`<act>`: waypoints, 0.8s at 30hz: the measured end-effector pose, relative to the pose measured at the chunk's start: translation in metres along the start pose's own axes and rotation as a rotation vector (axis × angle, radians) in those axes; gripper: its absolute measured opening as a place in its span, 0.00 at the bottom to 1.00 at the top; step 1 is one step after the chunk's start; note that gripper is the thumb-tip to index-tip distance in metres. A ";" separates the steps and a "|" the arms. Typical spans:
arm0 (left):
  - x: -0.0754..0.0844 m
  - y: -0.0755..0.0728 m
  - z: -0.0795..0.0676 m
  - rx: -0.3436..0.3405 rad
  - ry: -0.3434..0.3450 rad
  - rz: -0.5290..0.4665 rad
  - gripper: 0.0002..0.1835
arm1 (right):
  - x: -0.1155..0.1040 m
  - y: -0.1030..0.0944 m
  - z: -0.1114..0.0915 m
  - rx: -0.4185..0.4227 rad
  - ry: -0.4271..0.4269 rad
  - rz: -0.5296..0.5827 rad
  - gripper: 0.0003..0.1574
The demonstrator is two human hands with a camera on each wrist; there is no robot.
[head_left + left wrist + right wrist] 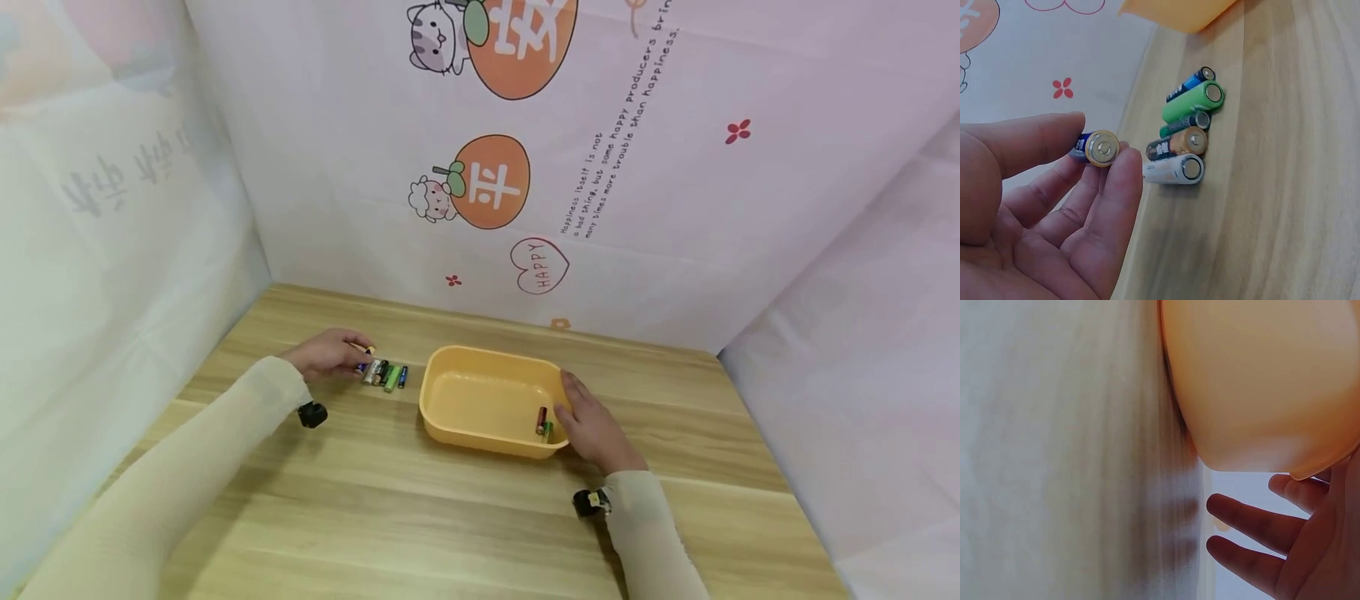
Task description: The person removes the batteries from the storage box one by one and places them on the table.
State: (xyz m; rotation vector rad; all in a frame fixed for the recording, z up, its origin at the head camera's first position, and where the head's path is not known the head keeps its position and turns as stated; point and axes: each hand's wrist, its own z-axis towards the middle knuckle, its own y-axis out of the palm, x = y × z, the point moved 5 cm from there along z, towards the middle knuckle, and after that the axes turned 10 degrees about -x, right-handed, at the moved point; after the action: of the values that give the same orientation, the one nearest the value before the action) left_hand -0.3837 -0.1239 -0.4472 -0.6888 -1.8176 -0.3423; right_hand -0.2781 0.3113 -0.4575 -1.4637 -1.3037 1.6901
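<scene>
My left hand (330, 353) pinches a blue battery with a gold ring (1102, 149) between thumb and fingers, its flat end facing the left wrist camera. Just beside it, several batteries lie side by side on the table: a white one (1175, 170), a black-and-copper one (1179, 144), a dark green one (1186, 124), a bright green one (1192, 103) and a blue-black one (1191, 84). At the right end of a yellow plastic tub (480, 439), my right hand (596, 429) holds the rim, thumb inside, other fingers spread outside. A red battery (542, 419) and a green battery (548, 432) lie in the tub's right corner.
The wood-grain table (390, 508) carries the tub right of the battery row. A printed white curtain (637, 275) stands along the back edge, with pale cloth at both sides. Each wrist wears a small black camera (312, 414).
</scene>
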 end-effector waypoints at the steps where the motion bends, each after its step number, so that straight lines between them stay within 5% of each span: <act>1: 0.000 -0.002 0.000 0.012 0.005 0.004 0.26 | 0.000 -0.001 0.001 0.006 -0.004 -0.007 0.40; 9: -0.006 -0.008 -0.003 0.048 -0.020 0.075 0.23 | -0.002 -0.002 0.002 -0.001 0.004 -0.012 0.39; 16: -0.009 -0.011 0.004 0.145 0.008 0.178 0.21 | -0.003 -0.001 0.001 0.026 -0.018 -0.026 0.39; 24: -0.016 -0.008 0.004 0.113 -0.017 0.214 0.19 | -0.003 -0.002 0.001 0.015 -0.011 -0.021 0.39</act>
State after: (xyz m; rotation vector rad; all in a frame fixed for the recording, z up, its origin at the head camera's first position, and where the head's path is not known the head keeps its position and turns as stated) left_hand -0.3878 -0.1323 -0.4630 -0.7997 -1.7453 -0.0915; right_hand -0.2787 0.3092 -0.4546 -1.4293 -1.3044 1.6935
